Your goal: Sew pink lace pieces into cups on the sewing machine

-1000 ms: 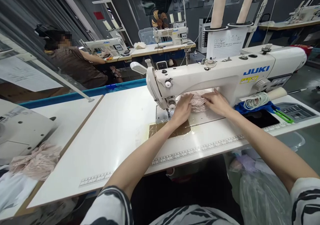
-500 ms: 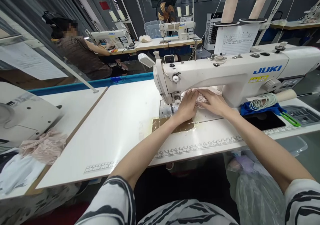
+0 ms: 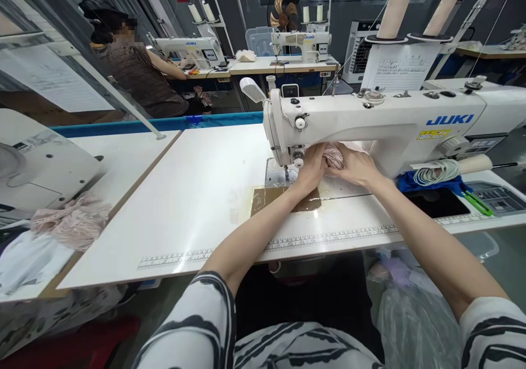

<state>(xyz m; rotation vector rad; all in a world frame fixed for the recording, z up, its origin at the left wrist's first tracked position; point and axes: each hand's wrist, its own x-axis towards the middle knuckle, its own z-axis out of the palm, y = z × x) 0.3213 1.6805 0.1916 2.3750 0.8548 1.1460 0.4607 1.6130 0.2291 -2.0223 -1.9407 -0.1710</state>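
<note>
Under the arm of a white sewing machine (image 3: pixel 349 117), a bunched piece of pale pink lacy fabric (image 3: pixel 333 156) is gathered between my two hands. My left hand (image 3: pixel 311 170) grips its left side, just right of the needle and presser foot (image 3: pixel 286 173). On its right side my right hand (image 3: pixel 355 165) closes round the cloth, thumb toward the left hand. Part of the fabric spreads behind the fingers toward the machine's upright. Some fingertips are hidden behind the bundle.
A phone (image 3: pixel 435 200), green snips (image 3: pixel 476 202) and a blue cloth (image 3: pixel 406 183) with coiled cord lie right. A ruler strip (image 3: pixel 329 237) runs along the table's front edge. More pink fabric (image 3: pixel 74 221) lies at left by another machine. A person (image 3: pixel 135 73) sits at a machine behind.
My hands have squeezed the fabric into a tighter bundle, fingers now curled round it rather than lying over it. The camera view has shifted slightly.
</note>
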